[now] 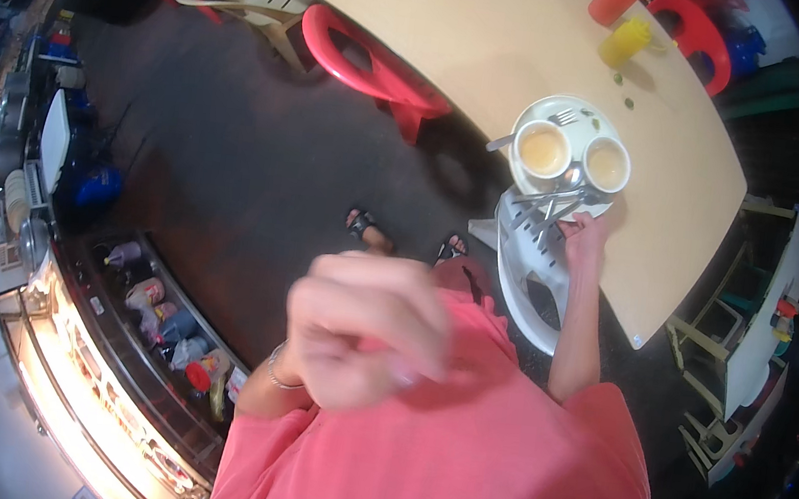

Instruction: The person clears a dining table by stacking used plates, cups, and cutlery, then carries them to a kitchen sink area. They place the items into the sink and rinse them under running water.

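Note:
My right hand (584,234) grips the near rim of a white plate (559,109) at the edge of the table. Two white cups (544,149) (606,164) with a pale brown liquid stand on this plate. A fork (562,117) lies behind them, and several pieces of metal cutlery (551,202) are bunched at the near side, their ends sticking out past the rim. Bits of green food rest near the fork. Close to the camera, blurred, my left hand (368,331) is curled into a loose fist in front of my chest, with nothing visible in it.
The plate overlaps a light wooden table (668,228). Yellow (624,44) and red (615,0) squeeze bottles stand farther back, near green scraps (629,103). A white plastic chair (528,286) and a red chair (369,65) flank the table. A lit food counter (96,378) is at the left.

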Demonstrator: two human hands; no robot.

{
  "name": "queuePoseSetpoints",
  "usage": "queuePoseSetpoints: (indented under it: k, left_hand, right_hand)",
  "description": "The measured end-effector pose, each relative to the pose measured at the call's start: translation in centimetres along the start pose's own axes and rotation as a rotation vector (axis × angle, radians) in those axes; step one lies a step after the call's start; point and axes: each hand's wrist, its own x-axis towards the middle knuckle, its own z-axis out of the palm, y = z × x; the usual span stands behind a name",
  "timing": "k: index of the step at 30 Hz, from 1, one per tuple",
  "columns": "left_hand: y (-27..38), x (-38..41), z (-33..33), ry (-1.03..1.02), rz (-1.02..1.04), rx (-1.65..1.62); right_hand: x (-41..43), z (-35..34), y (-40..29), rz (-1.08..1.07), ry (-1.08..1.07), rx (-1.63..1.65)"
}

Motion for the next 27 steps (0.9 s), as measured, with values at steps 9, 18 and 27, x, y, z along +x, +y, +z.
queuePoseSetpoints:
  k: [9,18,27]
  left_hand:
    - [-2.7,-14.3,-17.6,0.929,-0.181,-0.163]
    - [-0.7,-16.1,-35.1,1.21,-0.352,0.404]
    - [2.2,-17.8,-61.0,1.274,-0.156,0.539]
  right_hand:
    - [-1.1,13.4,1.5,0.012,-0.114,-0.121]
    - [0.6,35.1,9.8,0.088,-0.295,-0.162]
    - [3.3,64.6,21.3,0.23,-0.582,-0.301]
